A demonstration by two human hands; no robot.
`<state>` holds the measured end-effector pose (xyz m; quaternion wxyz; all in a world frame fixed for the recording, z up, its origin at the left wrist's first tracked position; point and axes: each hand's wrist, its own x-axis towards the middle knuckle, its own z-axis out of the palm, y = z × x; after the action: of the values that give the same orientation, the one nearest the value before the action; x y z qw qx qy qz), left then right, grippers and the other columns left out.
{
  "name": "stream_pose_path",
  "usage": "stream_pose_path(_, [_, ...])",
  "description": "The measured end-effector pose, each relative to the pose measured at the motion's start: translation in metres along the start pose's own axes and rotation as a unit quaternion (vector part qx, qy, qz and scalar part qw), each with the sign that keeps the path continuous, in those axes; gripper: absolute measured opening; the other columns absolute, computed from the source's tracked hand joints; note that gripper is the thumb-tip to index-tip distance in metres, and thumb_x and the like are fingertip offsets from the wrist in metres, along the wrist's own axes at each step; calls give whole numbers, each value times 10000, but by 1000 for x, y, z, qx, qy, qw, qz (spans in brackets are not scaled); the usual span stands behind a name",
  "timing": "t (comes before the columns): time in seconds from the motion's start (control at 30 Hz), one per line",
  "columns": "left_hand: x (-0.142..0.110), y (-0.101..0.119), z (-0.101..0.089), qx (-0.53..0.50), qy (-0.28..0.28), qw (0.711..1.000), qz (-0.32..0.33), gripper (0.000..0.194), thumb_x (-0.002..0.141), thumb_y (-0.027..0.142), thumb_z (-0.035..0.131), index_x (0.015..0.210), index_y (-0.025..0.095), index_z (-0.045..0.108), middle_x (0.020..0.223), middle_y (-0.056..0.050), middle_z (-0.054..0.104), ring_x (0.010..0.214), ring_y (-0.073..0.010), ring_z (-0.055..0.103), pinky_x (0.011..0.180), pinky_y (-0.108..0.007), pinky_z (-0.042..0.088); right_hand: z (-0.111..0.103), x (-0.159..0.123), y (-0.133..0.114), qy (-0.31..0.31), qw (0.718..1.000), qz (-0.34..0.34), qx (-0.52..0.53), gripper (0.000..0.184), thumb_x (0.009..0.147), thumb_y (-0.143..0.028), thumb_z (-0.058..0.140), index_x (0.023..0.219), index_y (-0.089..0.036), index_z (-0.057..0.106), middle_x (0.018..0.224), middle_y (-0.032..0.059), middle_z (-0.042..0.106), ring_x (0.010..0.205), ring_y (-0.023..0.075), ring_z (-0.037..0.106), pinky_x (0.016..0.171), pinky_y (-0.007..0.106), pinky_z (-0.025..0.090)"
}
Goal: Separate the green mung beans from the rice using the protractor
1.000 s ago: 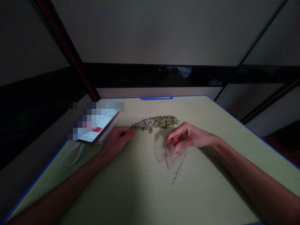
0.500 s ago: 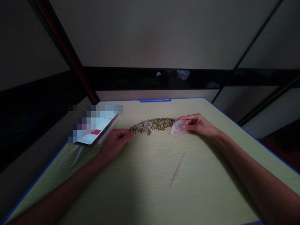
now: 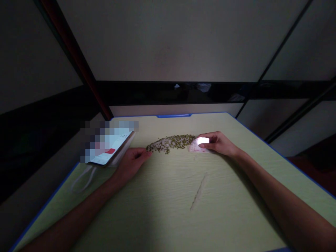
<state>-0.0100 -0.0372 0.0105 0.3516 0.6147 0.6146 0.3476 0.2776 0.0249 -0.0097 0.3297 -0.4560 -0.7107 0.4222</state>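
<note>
An arched heap of small green beans [image 3: 173,142], looking like mung beans, with pale patches among them, lies across the far middle of the table [image 3: 168,189]. At its left end is my left hand [image 3: 133,159], thumb and fingers closed together; what they hold, if anything, is hidden. My right hand [image 3: 219,142] pinches a half-round translucent plastic piece with pink marks [image 3: 194,145] between thumb and fingers. That piece stands tilted at the heap's right end, and a bright glare covers part of its face.
A lit phone [image 3: 112,147], partly blurred out, leans on a pale stand at the left, with a white looped cord [image 3: 83,180] below. A thin pale streak [image 3: 198,191] marks the near tabletop. A blue handle [image 3: 174,116] sits at the far edge, before dark cabinet panels.
My right hand and the plastic piece have shifted slightly left, and a bright reflection now shows on the piece. The whole view has moved a little; my left hand stays at the heap.
</note>
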Motion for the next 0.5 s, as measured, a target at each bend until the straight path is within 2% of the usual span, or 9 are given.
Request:
stream_pose_path(0.2, [2,-2,-2,7,-20,999,28,325,655,376,473,437,198,311,460,66,258,467,-85,286,439,-226,219,4,-1,0,1,999,6,-39,418,632,-342,652,927,-47,636,498,-59,408,445,60,313,434,203,254])
stream_pose_path(0.33, [5,-5,-4,20,-37,998,51,328,647,401,457,444,201,295,467,66,261,474,-84,289,448,-226,226,8,-3,3,-9,999,-7,-33,468,632,-406,644,937,-52,624,508,-63,380,459,57,291,434,196,221])
stream_pose_path(0.5, [4,-5,-3,26,-31,997,62,335,629,407,463,434,203,283,454,67,260,468,-80,286,445,-222,221,14,-12,0,-10,1000,-8,-24,498,623,-431,644,935,-43,618,493,-70,348,449,57,283,428,198,212])
